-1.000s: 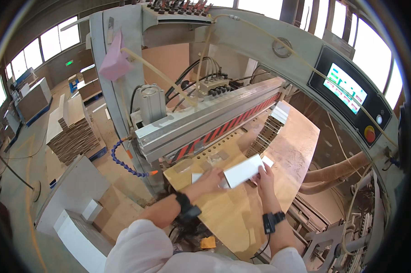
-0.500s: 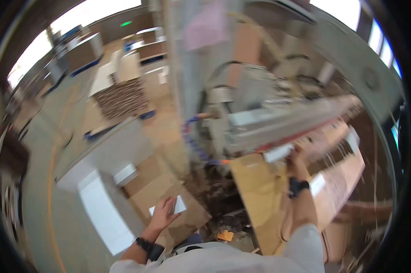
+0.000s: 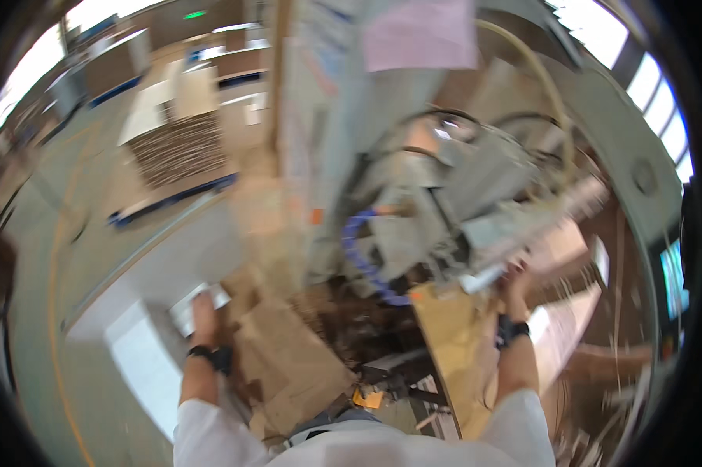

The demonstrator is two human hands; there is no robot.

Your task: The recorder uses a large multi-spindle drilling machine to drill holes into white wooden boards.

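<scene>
Reaching down left, the person's left hand (image 3: 203, 311) pinches a white card (image 3: 186, 310) over stacked cardboard; the right hand (image 3: 514, 284) rests at the machine, grip unclear. Steadying the head would likely help.

I saw heavy motion blur throughout; daylight glared from windows (image 3: 662, 117) at right, edges bent and dark.

pink rectangular paper sheet (image 3: 419, 33) hangs at top centre, on the machine column | small glowing green-blue screen (image 3: 672, 278) sits at far right edge, on the dark panel | stack of flat brown corrugated cardboard sheets (image 3: 181, 148) lies upper left on blue-edged pallet | small green lit sign (image 3: 194, 14) shows top left, blurred
</scene>
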